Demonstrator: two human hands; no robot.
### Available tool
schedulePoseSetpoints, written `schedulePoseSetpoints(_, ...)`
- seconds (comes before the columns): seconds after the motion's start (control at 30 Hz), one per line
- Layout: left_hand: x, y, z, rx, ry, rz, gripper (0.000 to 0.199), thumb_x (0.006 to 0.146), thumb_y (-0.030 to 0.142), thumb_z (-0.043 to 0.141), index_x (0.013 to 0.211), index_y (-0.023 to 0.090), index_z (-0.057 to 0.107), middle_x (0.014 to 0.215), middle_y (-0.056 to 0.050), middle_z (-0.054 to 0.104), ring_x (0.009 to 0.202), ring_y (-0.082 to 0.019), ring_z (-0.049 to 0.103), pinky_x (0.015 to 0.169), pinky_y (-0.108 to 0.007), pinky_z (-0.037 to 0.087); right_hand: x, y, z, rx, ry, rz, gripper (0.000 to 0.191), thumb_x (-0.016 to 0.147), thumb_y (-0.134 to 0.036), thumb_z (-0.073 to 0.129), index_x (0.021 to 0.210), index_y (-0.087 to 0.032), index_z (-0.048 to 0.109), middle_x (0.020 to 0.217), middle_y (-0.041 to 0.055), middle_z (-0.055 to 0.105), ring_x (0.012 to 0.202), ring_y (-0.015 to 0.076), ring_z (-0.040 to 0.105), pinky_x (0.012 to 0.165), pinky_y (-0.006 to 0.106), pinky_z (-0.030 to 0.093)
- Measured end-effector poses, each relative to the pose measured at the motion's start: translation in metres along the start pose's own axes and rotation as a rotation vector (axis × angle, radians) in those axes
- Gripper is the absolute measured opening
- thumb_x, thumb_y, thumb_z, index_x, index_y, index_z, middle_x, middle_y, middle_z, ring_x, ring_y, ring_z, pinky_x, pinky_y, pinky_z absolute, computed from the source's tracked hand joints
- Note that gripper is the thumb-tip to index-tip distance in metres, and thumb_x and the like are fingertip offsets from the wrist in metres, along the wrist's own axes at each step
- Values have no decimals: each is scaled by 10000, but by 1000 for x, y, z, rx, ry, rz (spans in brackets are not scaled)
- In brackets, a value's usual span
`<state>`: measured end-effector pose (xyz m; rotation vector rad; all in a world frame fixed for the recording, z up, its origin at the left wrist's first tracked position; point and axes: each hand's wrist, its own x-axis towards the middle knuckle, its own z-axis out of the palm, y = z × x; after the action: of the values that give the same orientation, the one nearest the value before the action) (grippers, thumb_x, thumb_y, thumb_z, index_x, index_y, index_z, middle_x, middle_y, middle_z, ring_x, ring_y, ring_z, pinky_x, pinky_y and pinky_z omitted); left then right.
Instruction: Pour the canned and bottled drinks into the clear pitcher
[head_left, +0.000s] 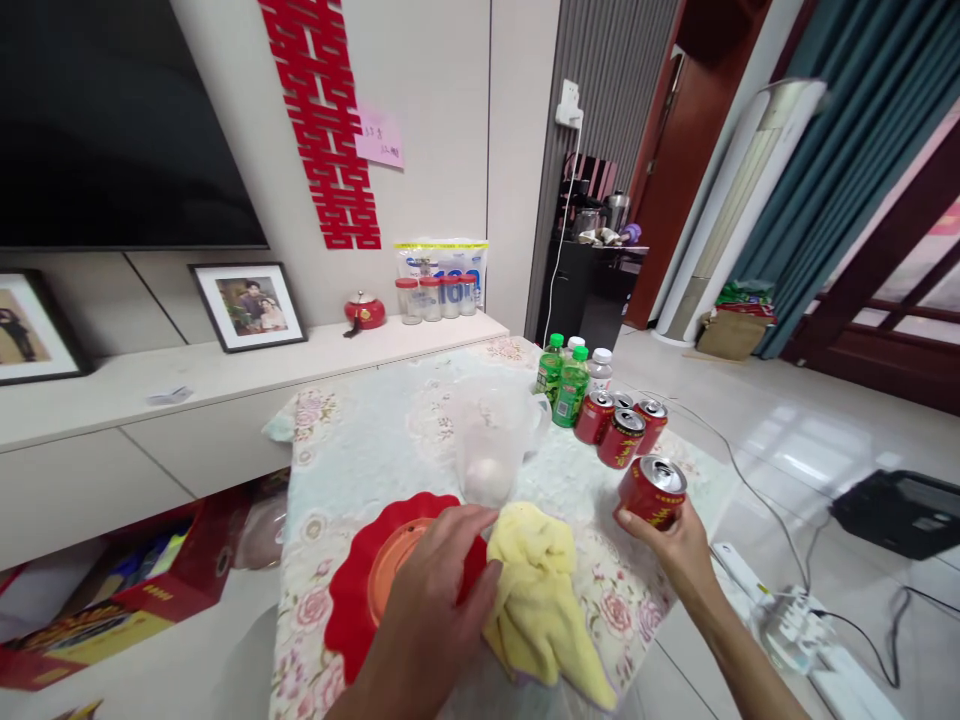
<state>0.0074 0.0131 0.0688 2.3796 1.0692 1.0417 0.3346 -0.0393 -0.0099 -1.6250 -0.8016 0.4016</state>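
My right hand [673, 545] grips a red drink can [652, 491], tilted, just above the table's right edge. My left hand [435, 590] rests on a yellow cloth [541, 590], fingers pinching its upper left corner, partly over a red flower-shaped plate [352, 590] with an orange centre. A clear plastic jug [491, 435] with something pale in its bottom stands just behind the cloth. Three more red cans [621, 425] stand upright beyond the held one, with green bottles [562, 380] and white-capped bottles behind them.
The low table has a floral cloth [352, 450]. Behind it runs a white TV bench [225, 380] with framed photos, a red teapot and jars. A red box sits on the floor at the left; a power strip [795, 615] and cables lie at the right.
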Motion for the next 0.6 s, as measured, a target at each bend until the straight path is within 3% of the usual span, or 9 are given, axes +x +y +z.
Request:
schedulePoseSetpoints(0.13, 19, 25, 13, -146, -69, 66, 312, 940, 205, 525, 1193, 190, 708, 1174, -91, 785, 1068, -232, 764, 934, -390, 651, -32, -38, 19, 70, -160, -49, 694, 577, -589, 916, 1100, -245, 616, 1045, 95, 797, 950, 339, 752, 832, 462, 630)
schedulePoseSetpoints(0.33, 37, 42, 13, -328, -133, 62, 436, 890, 167, 570, 1320, 170, 643, 1324, -140, 705, 1268, -271, 669, 1104, -481, 557, -64, -70, 45, 231, -391, -94, 732, 658, -559, 908, 1259, -248, 628, 1134, 92, 780, 1031, 330, 746, 875, 432, 630)
schedulePoseSetpoints(0.5, 44, 42, 0, -608, -379, -134, 979, 693, 214, 847, 1577, 202, 428, 1583, -157, 541, 1478, -351, 505, 1245, -550, 402, -69, -86, 47, 278, -636, -91, 825, 630, -501, 949, 1345, -255, 618, 1188, 82, 769, 1115, 347, 724, 940, 424, 605)
schedulePoseSetpoints(0.53, 45, 41, -1, -674, -426, -188, 1045, 655, 208, 874, 1591, 209, 407, 1584, -151, 545, 1474, -358, 510, 1248, -550, 396, -69, -89, 46, 294, -698, -80, 846, 630, -514, 944, 1365, -256, 614, 1200, 82, 766, 1126, 350, 721, 947, 430, 602)
schedulePoseSetpoints(0.6, 44, 40, -1, -785, -467, -275, 999, 627, 174, 870, 1542, 220, 472, 1481, -120, 638, 1379, -349, 599, 1203, -528, 450, -70, -93, 45, 341, -801, -47, 890, 637, -555, 925, 1409, -251, 600, 1239, 94, 760, 1164, 365, 715, 957, 452, 603)
